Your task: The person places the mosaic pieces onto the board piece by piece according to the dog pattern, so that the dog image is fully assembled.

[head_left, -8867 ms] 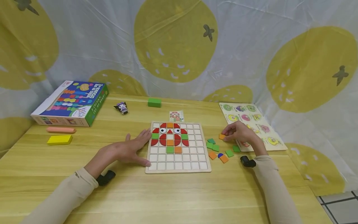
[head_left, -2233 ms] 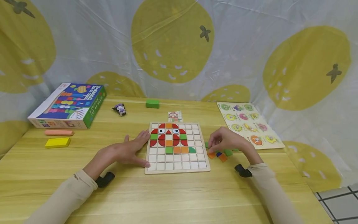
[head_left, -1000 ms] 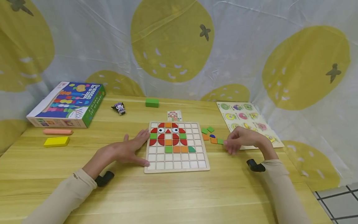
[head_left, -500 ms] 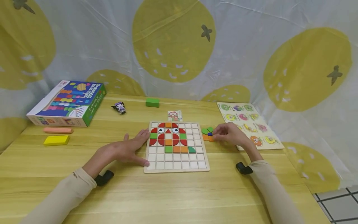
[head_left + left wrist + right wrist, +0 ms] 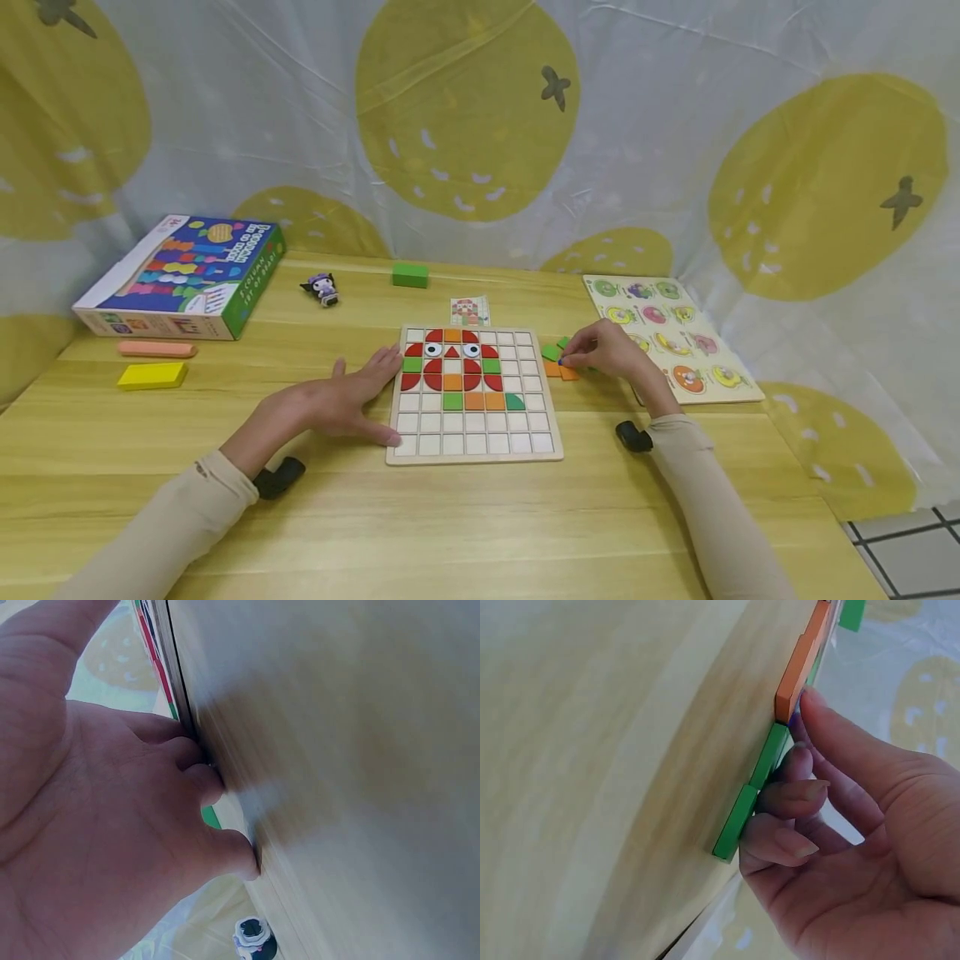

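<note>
My left hand (image 5: 341,407) lies with fingers spread along the left edge of a square wooden grid board (image 5: 480,458), thumb on its lower left corner. Red, orange, green and white-eyed tiles form a figure on the board, with a teal quarter-round tile (image 5: 514,402) at the lower right. Just right of the board, my right hand (image 5: 611,350) pinches a small blue half-round tile (image 5: 562,362) between thumb and index finger. Around those fingertips lie orange tiles (image 5: 569,374) and green tiles (image 5: 551,352). Fingers hide much of the blue tile.
Behind the board are a small pattern card (image 5: 470,311), a green block (image 5: 410,276) and a toy figurine (image 5: 324,289). A fruit puzzle board (image 5: 720,354) lies at right. A toy box (image 5: 183,279), a salmon stick (image 5: 156,349) and a yellow block (image 5: 152,376) are at left.
Since the oldest frame, an orange tile and the teal quarter-round have joined the board. The loose tiles have shifted closer to it. My right hand has come back left and pinches the blue half-round.
</note>
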A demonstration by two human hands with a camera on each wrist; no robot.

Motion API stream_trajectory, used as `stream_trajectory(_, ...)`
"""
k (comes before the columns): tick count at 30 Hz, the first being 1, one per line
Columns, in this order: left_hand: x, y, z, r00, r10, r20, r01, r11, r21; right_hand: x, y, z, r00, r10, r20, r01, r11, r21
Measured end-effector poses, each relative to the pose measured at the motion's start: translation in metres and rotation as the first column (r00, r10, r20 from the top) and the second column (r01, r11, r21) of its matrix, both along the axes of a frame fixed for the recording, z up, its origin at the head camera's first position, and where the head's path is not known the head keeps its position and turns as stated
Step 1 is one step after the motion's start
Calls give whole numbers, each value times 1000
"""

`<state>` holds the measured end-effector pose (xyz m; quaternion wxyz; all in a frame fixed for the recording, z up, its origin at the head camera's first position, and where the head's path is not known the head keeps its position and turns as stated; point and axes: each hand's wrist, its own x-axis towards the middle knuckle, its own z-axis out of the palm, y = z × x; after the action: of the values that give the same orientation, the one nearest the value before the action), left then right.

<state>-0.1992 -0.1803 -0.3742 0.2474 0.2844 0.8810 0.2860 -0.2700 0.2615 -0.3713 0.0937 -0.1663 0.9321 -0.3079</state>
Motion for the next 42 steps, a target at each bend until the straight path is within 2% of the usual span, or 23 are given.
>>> stream_trajectory(4,2,2,5,1000,4,15,-3,1000,-10,0,1,2,999,34,26,-33,999,-19)
stream_trajectory(9,0,0,-2,1000,7,5,-7,1000,-7,0,5,2,997,69,45,-68,997,-25)
stream_trajectory(12,0,1,-1,1000,7,0,-7,1000,-15,1,4,2,995,84,62,-82,996,-33)
stream_trajectory(16,3,3,8,1000,5,11,-5,1000,-28,3,2,5,989,94,110,-92,995,-30)
stream_trajectory(21,4,6,9,1000,10,12,-9,999,-49,4,8,7,982,130,135,-133,991,12)
stream_trajectory(28,3,5,9,1000,6,13,-5,999,-32,5,11,8,983,151,107,-157,986,52)
stream_trajectory(29,1,4,4,1000,-1,9,1,1000,-21,4,12,8,983,153,99,-159,986,54)
stream_trajectory(35,2,4,4,1000,0,8,0,1000,-20,2,21,6,986,161,51,-163,986,40)
stream_trajectory(36,3,5,8,1000,7,13,-6,1000,-30,2,23,6,985,164,47,-165,986,35)
stream_trajectory(42,3,6,9,1000,10,12,-9,999,-44,3,34,10,982,188,11,-188,982,27)
